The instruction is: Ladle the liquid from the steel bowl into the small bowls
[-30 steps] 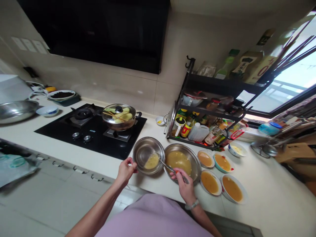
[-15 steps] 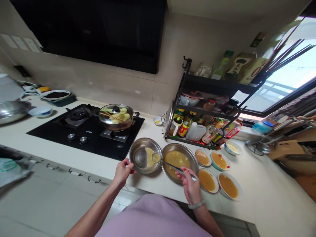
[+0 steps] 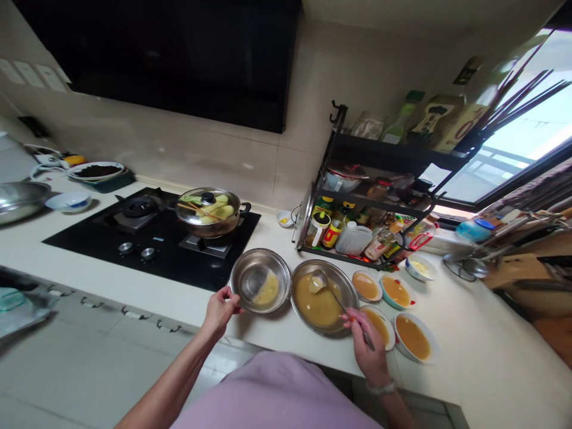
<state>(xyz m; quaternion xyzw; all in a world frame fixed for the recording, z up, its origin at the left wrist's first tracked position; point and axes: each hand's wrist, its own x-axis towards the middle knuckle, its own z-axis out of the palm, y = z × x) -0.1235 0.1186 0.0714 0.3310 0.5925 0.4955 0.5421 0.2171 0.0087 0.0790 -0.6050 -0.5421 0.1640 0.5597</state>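
Observation:
My left hand [image 3: 218,310] grips the near rim of a steel bowl [image 3: 261,280] that is tilted and holds a little yellow liquid. My right hand [image 3: 367,345] is closed on the handle of a metal ladle [image 3: 326,288], whose scoop hangs over a second, larger steel bowl [image 3: 322,295] full of yellow-brown liquid. Several small bowls [image 3: 388,310] filled with the same liquid sit to the right of the large bowl.
A black gas hob [image 3: 152,238] carries a lidded steel pot [image 3: 209,211] with chopsticks on it. A black rack [image 3: 370,202] of bottles and jars stands at the back. A wok [image 3: 18,199] and dishes lie far left; a window is on the right.
The ladle has moved from the left bowl across to the larger bowl, and my right hand has drawn back to the right. My left hand stays on the left bowl's rim.

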